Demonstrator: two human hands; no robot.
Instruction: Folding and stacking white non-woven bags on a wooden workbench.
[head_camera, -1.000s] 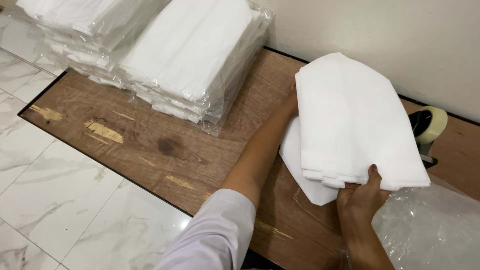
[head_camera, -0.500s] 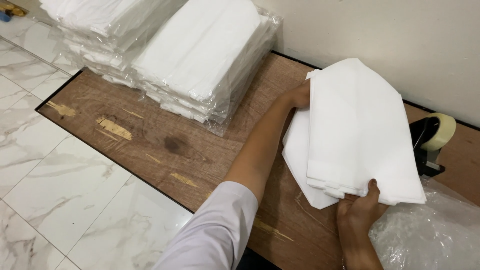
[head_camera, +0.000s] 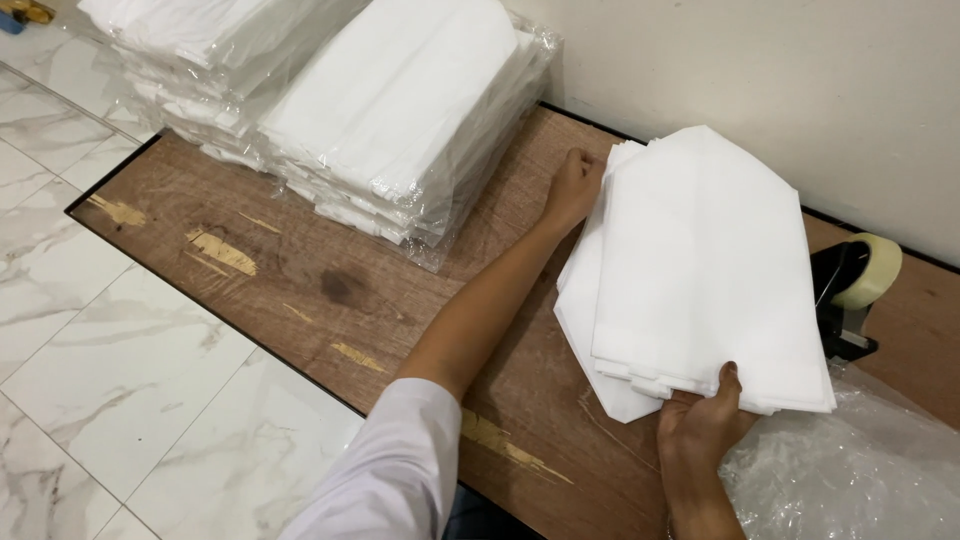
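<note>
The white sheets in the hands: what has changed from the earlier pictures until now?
Little changed. Both hands kept their hold on the sheets: the left hand at the far edge, the right hand at the near edge. The left hand now shows more clearly beside the stack, which seems a little squarer. The wrapped packs, the tape dispenser and the plastic film stayed in place on the board.

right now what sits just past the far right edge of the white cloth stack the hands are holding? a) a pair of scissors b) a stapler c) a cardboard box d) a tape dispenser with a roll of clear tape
d, a black tape dispenser carrying a roll of clear tape sits on the wooden board right beside the stack of white folded cloths, which the left hand and right hand grip at opposite ends.
</note>
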